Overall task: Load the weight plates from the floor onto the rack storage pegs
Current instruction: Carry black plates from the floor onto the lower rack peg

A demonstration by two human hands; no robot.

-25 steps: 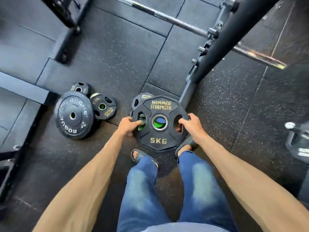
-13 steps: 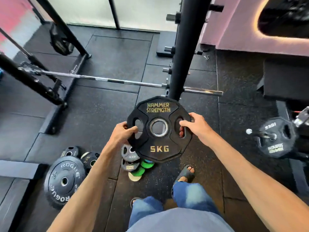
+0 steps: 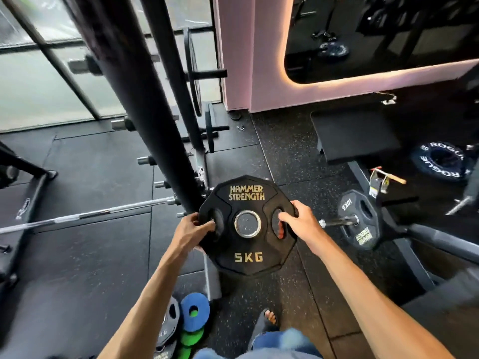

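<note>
Both hands are closed on the 5 kg plate (image 3: 248, 256). The left hand (image 3: 193, 230) is curled round its left rim at one grip slot. The right hand (image 3: 298, 221) is hooked through the opposite slot, and its fingertips show through the opening. The plate hangs in the air between the hands, off the floor, with its lettered face and steel-ringed bore turned up toward the head camera.

The storage pegs lie ahead of the hands, beyond the plate's far edge and a little toward the left hand's side. The lower peg (image 3: 219, 128) is the closer one and the upper peg (image 3: 211, 73) is farther out. Each carries a thin plate close against the rack post (image 3: 178, 81). Both pegs stick out sideways from the post, with their free ends pointing toward the right hand's side.

The move probably turns on that direction. The bore now faces the person, roughly square to the pegs' long axis, so the plate likely has to be swung edge-on and fed from the right. The left hand would lead toward the post. The left hand is the nearer one to the rack, close beside the front upright (image 3: 134, 112), which could catch the rim.

Behind the left hand, near the person's feet, more plates wait on the floor: a blue disc (image 3: 195, 310), a green one (image 3: 191, 338) and a small black plate (image 3: 169, 321). Just past the right hand, a 10 kg plate (image 3: 360, 221) sits on a short bar.
</note>
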